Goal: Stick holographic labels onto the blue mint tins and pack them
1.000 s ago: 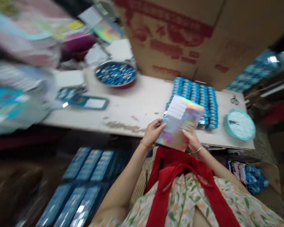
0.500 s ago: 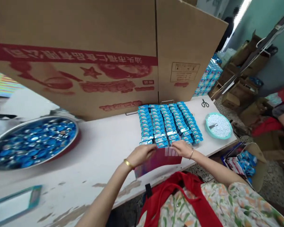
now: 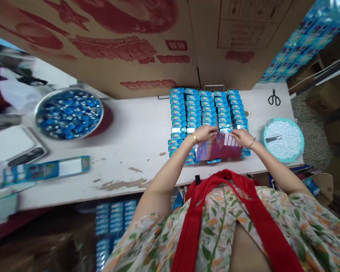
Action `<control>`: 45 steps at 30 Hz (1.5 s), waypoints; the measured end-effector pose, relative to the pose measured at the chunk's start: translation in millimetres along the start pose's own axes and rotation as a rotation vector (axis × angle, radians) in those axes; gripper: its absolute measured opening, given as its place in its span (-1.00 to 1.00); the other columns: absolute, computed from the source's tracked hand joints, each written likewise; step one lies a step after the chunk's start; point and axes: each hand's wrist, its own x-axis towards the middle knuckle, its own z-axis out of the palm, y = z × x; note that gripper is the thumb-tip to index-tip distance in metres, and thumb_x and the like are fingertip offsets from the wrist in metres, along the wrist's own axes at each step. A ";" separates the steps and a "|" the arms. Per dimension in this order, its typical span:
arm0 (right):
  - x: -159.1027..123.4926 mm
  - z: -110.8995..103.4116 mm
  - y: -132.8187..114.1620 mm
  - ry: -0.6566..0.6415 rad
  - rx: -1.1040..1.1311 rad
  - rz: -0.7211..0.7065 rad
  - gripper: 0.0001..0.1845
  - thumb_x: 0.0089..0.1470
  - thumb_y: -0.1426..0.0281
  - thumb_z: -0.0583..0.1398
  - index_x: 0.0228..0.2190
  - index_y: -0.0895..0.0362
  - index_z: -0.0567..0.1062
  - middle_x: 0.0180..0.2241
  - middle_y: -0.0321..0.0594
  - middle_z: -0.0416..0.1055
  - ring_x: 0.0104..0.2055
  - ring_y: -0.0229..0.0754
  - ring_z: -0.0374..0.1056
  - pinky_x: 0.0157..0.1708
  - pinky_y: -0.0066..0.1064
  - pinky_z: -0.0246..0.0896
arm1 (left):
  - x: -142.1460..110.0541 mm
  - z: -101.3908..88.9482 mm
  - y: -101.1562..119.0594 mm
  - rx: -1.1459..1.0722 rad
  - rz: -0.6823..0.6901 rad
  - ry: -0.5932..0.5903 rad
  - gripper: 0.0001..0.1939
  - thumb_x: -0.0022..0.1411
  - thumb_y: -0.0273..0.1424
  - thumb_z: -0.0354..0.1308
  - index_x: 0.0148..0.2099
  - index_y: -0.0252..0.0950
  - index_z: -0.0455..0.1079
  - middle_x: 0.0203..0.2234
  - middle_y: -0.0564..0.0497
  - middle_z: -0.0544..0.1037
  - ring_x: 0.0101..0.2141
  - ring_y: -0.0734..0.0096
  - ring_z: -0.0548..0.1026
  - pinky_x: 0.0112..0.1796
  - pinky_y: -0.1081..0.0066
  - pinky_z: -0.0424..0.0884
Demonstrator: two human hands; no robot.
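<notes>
My left hand point(image 3: 205, 133) is closed, its fingertips pinching the top edge of a shiny pink-red sheet point(image 3: 215, 150). My right hand point(image 3: 243, 138) pinches the same edge farther right, beside several white strips point(image 3: 230, 139) on the sheet. The sheet hangs over the near part of several columns of small blue boxes point(image 3: 193, 107) standing on the white table, and hides some of them. Whether the sheet touches the boxes, I cannot tell.
A metal bowl of blue-wrapped pieces point(image 3: 70, 117) stands left, near a white scale point(image 3: 14, 145) and a long blue carton point(image 3: 56, 169). At right are black scissors point(image 3: 274, 99) and a turquoise basin of white pellets point(image 3: 285, 138) with tweezers. A large cardboard box point(image 3: 124, 71) stands behind.
My view has tilted down and shifted. Both hands have kept their pinch on the sheet, which is now farther over the boxes, with some front boxes showing below its edge.
</notes>
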 end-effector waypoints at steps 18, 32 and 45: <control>100.8 30.8 93.7 0.031 0.118 -0.112 -0.59 0.37 0.35 -0.08 -0.18 0.26 0.51 -0.17 0.04 0.52 -0.11 0.01 0.35 -0.12 -0.25 0.13 | 112.1 42.4 -8.4 0.227 -0.141 0.234 -0.60 0.47 -0.30 -0.09 0.13 -0.30 0.48 -0.02 -0.18 0.56 0.00 0.10 0.46 0.02 0.19 0.33; 108.0 36.5 94.8 0.009 0.136 -0.061 -0.63 0.30 0.40 -0.07 -0.21 0.20 0.51 -0.14 0.08 0.53 -0.05 0.12 0.35 -0.09 -0.16 0.15 | 85.7 84.1 6.0 0.220 -0.157 0.332 -0.60 0.50 -0.32 -0.16 -0.08 -0.28 0.52 0.13 -0.15 0.53 0.08 0.14 0.43 0.11 0.12 0.30; 112.0 46.5 90.4 0.028 0.138 -0.026 -0.62 0.32 0.36 -0.09 -0.23 0.16 0.50 -0.13 0.04 0.54 -0.08 0.09 0.36 -0.11 -0.15 0.14 | 100.2 84.9 2.0 0.167 -0.250 0.361 -0.60 0.50 -0.33 -0.16 0.13 -0.25 0.46 0.23 -0.17 0.46 0.16 0.05 0.37 0.08 0.06 0.23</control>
